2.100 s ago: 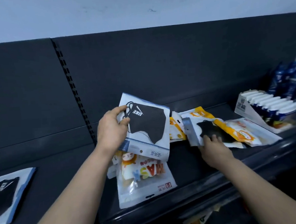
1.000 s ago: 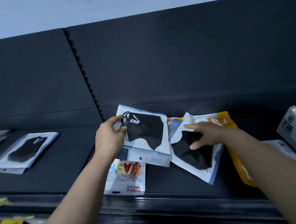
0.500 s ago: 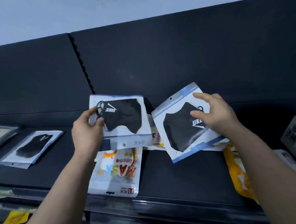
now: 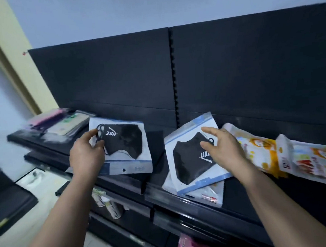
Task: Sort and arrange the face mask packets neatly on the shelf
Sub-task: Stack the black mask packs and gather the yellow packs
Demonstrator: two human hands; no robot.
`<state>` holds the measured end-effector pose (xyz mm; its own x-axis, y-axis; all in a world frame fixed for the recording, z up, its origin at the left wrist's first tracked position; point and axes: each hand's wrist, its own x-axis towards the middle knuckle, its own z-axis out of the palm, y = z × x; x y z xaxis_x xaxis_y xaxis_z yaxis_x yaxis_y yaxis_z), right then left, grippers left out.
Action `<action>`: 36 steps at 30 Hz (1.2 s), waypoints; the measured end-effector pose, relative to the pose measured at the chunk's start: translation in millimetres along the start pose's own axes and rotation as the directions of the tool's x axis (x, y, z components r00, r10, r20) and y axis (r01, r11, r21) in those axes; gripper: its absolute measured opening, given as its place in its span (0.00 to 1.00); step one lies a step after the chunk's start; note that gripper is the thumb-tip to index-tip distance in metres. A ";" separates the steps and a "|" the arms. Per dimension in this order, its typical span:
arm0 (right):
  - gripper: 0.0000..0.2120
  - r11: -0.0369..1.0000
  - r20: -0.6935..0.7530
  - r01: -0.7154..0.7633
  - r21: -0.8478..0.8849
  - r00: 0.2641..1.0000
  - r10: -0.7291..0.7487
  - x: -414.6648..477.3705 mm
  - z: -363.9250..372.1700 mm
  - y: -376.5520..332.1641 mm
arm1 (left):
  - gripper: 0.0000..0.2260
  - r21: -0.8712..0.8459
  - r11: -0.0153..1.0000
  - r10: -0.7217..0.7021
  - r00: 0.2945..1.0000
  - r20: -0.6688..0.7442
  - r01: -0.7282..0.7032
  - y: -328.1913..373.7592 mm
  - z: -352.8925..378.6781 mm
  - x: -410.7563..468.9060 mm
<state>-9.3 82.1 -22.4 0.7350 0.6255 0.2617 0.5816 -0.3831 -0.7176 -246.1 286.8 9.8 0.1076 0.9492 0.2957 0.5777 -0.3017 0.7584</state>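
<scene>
Now the right hand (image 4: 224, 148) has lowered its black mask packet (image 4: 187, 160) onto the shelf (image 4: 182, 202); it lies under straight, loosened fingers. The left hand (image 4: 86, 156) still pinches the other black packet (image 4: 127, 144), carried further left, so the black ones are probably being grouped.

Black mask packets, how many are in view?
2. The left packet is held in the left hand; the right packet lies under the right hand, atop a white packet. Others may be hidden underneath.
</scene>
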 end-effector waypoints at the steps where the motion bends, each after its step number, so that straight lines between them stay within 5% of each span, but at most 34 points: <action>1: 0.20 1.000 -0.016 -0.004 0.003 1.000 0.004 2.3 11.5 -10.3 | 0.18 0.016 0.999 -0.028 1.000 -0.004 0.028 -13.6 -11.0 9.3; 7: 0.20 0.988 -0.122 0.000 0.157 0.992 0.019 14.6 85.1 -80.0 | 0.16 0.000 0.997 -0.083 0.996 0.009 0.083 -86.3 -49.7 64.3; 11: 0.20 0.987 -0.051 -0.042 0.158 0.997 0.051 23.5 143.8 -116.4 | 0.16 -0.030 0.998 -0.055 0.995 0.082 0.058 -125.5 -60.1 110.1; 17: 0.20 0.896 -0.042 -0.155 0.415 0.981 0.189 31.3 206.5 -147.7 | 0.15 -0.045 0.999 0.007 0.975 0.224 0.003 -159.4 -53.7 171.8; 27: 0.19 0.844 -0.163 -0.183 0.504 0.940 0.301 67.5 209.8 -148.8 | 0.16 -0.161 0.986 0.096 0.931 0.351 -0.041 -141.9 11.3 246.8; 36: 0.19 0.797 -0.019 -0.226 0.560 0.958 0.285 132.7 227.9 -128.3 | 0.17 -0.039 0.986 0.163 0.875 0.456 -0.163 -128.7 83.9 294.6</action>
<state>-65.8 369.2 -42.7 0.8766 0.4777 0.0583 0.1022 -0.0664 -0.9925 -220.9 612.7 -49.5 0.5576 0.8217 0.1175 0.5200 -0.4561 0.7222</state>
